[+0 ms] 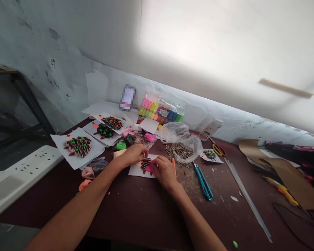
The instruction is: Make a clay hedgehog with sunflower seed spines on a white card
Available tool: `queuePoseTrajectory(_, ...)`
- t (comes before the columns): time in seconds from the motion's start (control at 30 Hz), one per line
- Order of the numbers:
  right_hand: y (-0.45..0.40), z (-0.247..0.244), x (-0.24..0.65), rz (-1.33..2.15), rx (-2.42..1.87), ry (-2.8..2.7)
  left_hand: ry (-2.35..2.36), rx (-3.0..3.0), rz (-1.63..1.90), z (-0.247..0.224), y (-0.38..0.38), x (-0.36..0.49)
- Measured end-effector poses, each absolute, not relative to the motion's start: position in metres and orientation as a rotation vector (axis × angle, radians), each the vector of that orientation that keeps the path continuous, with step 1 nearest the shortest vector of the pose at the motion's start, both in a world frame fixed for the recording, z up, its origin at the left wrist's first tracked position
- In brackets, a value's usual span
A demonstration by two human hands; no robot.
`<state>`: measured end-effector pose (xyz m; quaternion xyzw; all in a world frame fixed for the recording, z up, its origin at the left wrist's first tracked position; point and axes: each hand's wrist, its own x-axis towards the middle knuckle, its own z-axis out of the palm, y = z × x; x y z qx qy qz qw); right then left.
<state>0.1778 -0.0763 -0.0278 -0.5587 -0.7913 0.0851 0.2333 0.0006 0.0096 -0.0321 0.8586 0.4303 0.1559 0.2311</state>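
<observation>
A small white paper (136,172) lies on the table with a hedgehog shape of bright pink clay (147,167) on it. Rows of striped sunflower seeds (146,162) stick in the clay, and small brown feet show along its lower edge. My left hand (135,154) is over the paper's upper left, its fingers bent and pressed together by the seeds. From the right, my right hand (166,171) touches the pink clay, thumb and fingertips pinched. Whatever either hand pinches is hidden or too small to make out. A loose pile of sunflower seeds (181,150) spills from a clear plastic bag (196,148) beyond.
Seeded hedgehogs on paper (78,146) lie left, beside a white power strip (28,167). A clay pack (162,111) leans on the wall. To the right are a teal utility knife (203,183), scissors (219,150), clear glue sticks (247,198) and a yellow glue gun (282,191).
</observation>
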Motion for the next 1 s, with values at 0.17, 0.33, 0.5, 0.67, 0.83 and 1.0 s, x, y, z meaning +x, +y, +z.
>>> queuePoseTrajectory(0.17, -0.074, -0.029, 0.177, 0.247, -1.516, -2.201, 1.171, 2.351, 0.415, -0.031, 0.01, 0.0)
queuePoseTrajectory(0.33, -0.074, -0.028, 0.176, 0.271, -1.503, -2.198, 1.156, 2.367, 0.431, -0.032, 0.01, -0.001)
queuePoseTrajectory(0.5, -0.073, -0.028, 0.177, 0.286, -1.493, -2.196, 1.149, 2.375, 0.434, -0.033, 0.01, -0.001)
queuePoseTrajectory(0.67, -0.075, -0.03, 0.176, 0.313, -1.481, -2.171, 1.154, 2.368, 0.435, -0.033, 0.011, 0.0)
queuePoseTrajectory(0.83, -0.078, -0.025, 0.18, 0.26, -1.538, -2.158, 1.129, 2.388, 0.465, -0.035, 0.012, -0.002)
queuePoseTrajectory(1.0, -0.071, -0.017, 0.203, -0.003, -1.809, -2.01, 1.138, 2.377, 0.457, -0.036, 0.012, -0.001)
